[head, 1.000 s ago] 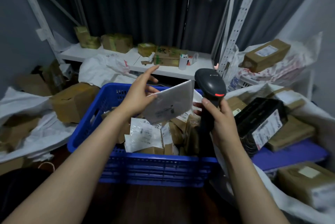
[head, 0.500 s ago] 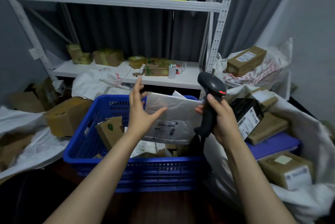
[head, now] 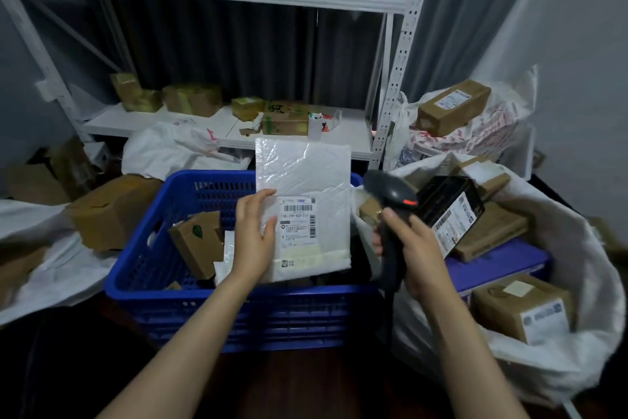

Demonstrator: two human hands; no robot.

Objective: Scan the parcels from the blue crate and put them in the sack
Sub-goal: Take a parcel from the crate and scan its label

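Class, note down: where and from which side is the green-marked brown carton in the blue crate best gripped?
Probably across its upper end, from above: the brown carton stands tilted in the blue crate, top clear, base sunk out of sight.

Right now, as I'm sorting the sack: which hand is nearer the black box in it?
Right. The right hand, gripping the scanner, is close beside the black box; the left hand holds the white mailer over the blue crate, farther away.
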